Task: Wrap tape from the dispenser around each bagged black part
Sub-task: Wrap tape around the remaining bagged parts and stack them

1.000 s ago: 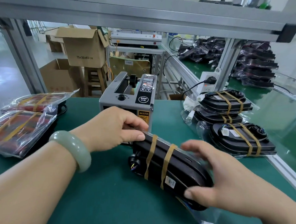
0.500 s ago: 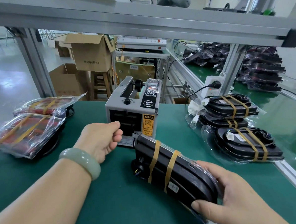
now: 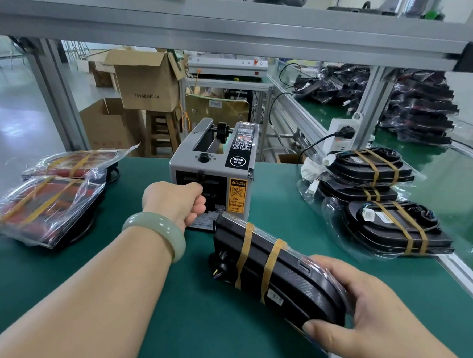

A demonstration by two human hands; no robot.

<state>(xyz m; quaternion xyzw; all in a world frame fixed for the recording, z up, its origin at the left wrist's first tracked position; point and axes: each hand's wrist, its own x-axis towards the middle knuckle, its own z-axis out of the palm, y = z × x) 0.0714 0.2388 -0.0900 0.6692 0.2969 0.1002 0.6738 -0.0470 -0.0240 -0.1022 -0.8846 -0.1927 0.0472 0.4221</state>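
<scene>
The grey tape dispenser [image 3: 229, 162] stands at the middle of the green mat. My left hand [image 3: 176, 202] is at its front outlet with the fingers curled, pinching the tape end, which the fingers mostly hide. A bagged black part [image 3: 286, 281] lies tilted on the mat just in front of the dispenser, with two tan tape bands round its far half. My right hand [image 3: 371, 317] grips its near end, thumb underneath and fingers over the top.
Taped black parts [image 3: 393, 224] are stacked at the right near the aluminium table rail [image 3: 468, 281]. Two bagged red parts [image 3: 46, 207] with tape lie at the left. A power strip [image 3: 340, 136] and cable sit behind the stack. An aluminium beam crosses overhead.
My left hand left the black part's far end and moved up to the dispenser outlet. My right hand slid to the part's near end and holds it.
</scene>
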